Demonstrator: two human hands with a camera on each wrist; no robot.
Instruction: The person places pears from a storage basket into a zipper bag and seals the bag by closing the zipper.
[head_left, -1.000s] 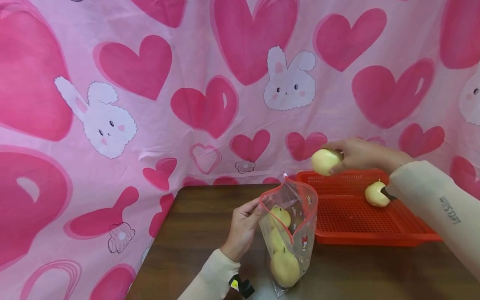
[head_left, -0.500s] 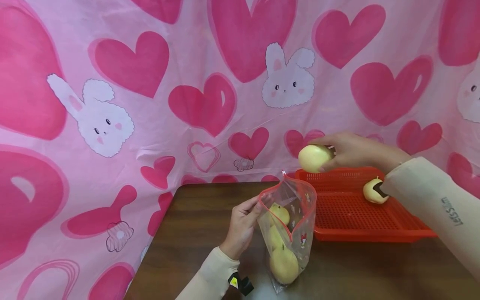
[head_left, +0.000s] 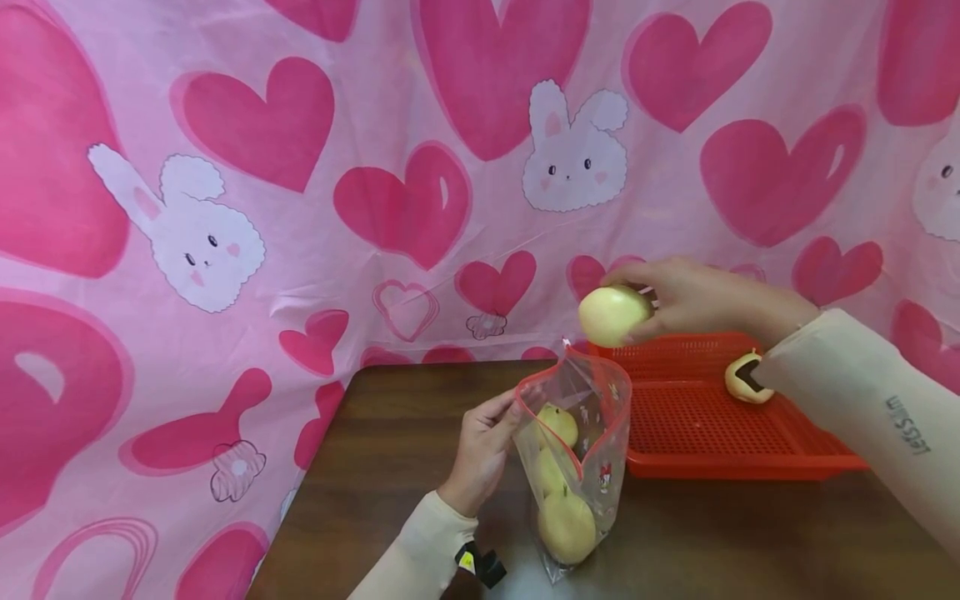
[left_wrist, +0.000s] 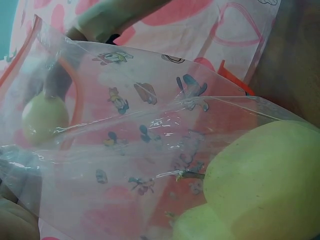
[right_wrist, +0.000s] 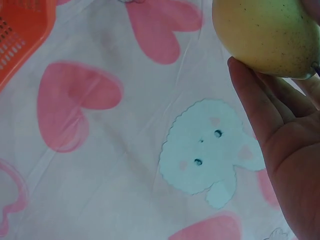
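My left hand [head_left: 480, 454] pinches the red-edged rim of a clear zip bag [head_left: 611, 467], whose mouth gapes upward. Inside the bag several pale yellow pears [head_left: 567, 525] are stacked; in the left wrist view a pear [left_wrist: 265, 180] shows close up through the plastic. Above and just behind the bag's mouth, my right hand [head_left: 690, 296] grips another yellow pear [head_left: 615, 317] between thumb and fingers. The right wrist view shows that speckled pear [right_wrist: 270, 35] against the fingers. One more pear [head_left: 747, 379] lies in the red basket, partly covered by the right sleeve and wrist strap.
A shallow red plastic basket [head_left: 742, 468] with a perforated bottom stands at the right of the dark wooden table [head_left: 397, 433]. Behind the table hangs a pink cloth [head_left: 420, 67] printed with hearts and rabbits. A black wrist camera [head_left: 489, 568] sits at the left cuff.
My right hand has carried its pear leftward from over the basket toward the bag's mouth. The left hand keeps its hold on the rim, and the whole view has shifted slightly.
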